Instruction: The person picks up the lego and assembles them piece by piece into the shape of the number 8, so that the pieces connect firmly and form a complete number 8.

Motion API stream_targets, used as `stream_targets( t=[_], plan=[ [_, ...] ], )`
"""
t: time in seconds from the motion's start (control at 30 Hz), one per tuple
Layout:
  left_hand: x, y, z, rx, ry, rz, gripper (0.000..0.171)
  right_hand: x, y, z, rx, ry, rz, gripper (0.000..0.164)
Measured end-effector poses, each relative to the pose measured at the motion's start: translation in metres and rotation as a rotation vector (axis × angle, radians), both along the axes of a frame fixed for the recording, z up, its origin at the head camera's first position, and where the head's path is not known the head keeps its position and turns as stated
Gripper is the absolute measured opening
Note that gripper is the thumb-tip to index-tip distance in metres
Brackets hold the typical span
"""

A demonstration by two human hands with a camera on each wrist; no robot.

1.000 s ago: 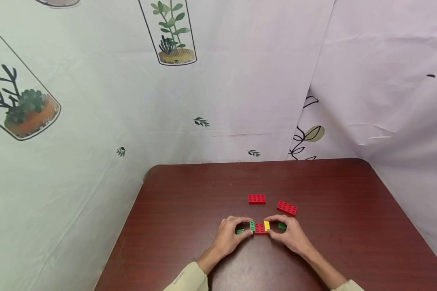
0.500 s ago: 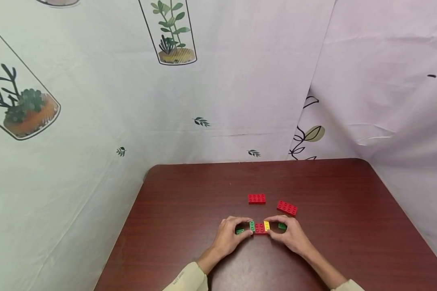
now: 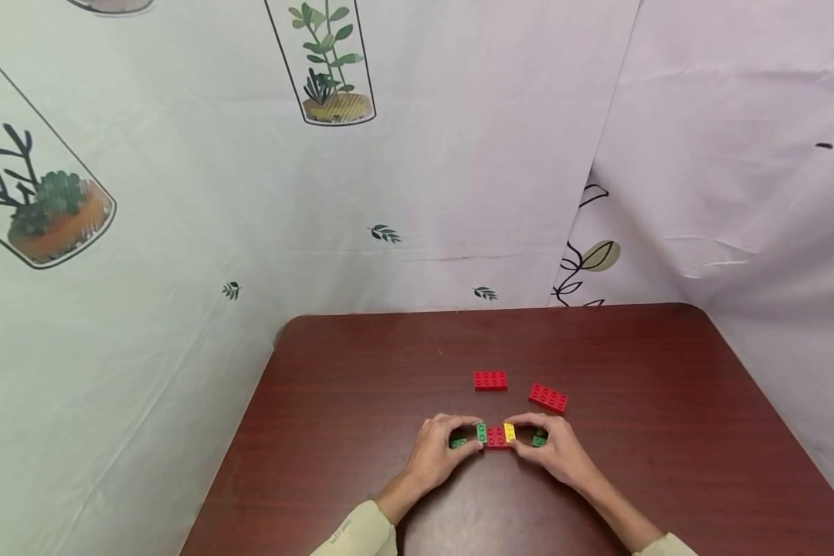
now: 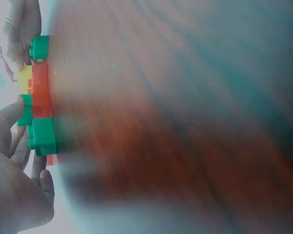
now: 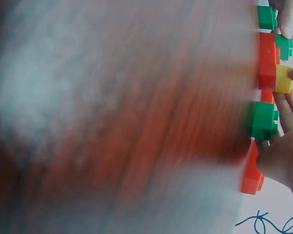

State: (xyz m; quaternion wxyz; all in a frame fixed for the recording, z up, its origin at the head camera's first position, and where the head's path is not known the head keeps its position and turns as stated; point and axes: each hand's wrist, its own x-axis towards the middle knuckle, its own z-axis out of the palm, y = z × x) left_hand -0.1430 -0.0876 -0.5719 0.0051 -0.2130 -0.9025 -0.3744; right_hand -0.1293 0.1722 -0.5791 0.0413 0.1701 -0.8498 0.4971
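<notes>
Head view: even, soft light, bright – no hard shadows, faint sheen on the table (image 3: pixel 361 386) toward 6 o'clock. Wide-angle bowing at the edges. Wrist views: heavy blur and colour smear on the wood; only the bricks (image 4: pixel 40 92) near 9 o'clock, (image 5: pixel 269 58) near 2 o'clock, half sharp.

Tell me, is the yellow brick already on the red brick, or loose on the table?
On it. The yellow brick sits on top of the red brick, beside a green brick; the right hand touches it.
</notes>
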Motion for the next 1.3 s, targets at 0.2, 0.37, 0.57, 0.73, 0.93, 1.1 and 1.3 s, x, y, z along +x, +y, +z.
stream_targets(
  t=[0.2, 0.37, 0.57, 0.73, 0.93, 1.1, 1.3],
  plan=[
    [0.001, -0.001, -0.001, -0.001, -0.005, 0.002, 0.033, -0.002, 0.002, -0.001, -0.036, -0.06, 0.041, 0.029],
    [-0.001, -0.001, 0.001, 0.003, -0.007, -0.022, 0.032, -0.002, 0.004, 0.001, -0.062, -0.1, 0.054, 0.029],
    [-0.009, -0.001, 0.003, -0.006, -0.003, -0.096, 0.033, -0.003, 0.006, 0.0, -0.092, -0.123, 0.082, 0.03],
    [-0.019, 0.001, 0.011, 0.013, -0.043, -0.127, 0.037, -0.003, 0.008, 0.001, -0.11, -0.162, 0.095, 0.032],
    [-0.038, 0.003, 0.018, 0.157, -0.108, -0.117, 0.039, -0.007, 0.011, 0.001, -0.121, -0.231, 0.096, 0.034],
    [-0.055, 0.005, 0.017, 0.306, -0.194, -0.083, 0.041, -0.009, 0.011, 0.001, -0.123, -0.243, 0.096, 0.036],
    [-0.071, 0.011, 0.01, 0.408, -0.227, 0.006, 0.042, -0.009, 0.01, 0.0, -0.102, -0.245, 0.082, 0.038]
  ],
)
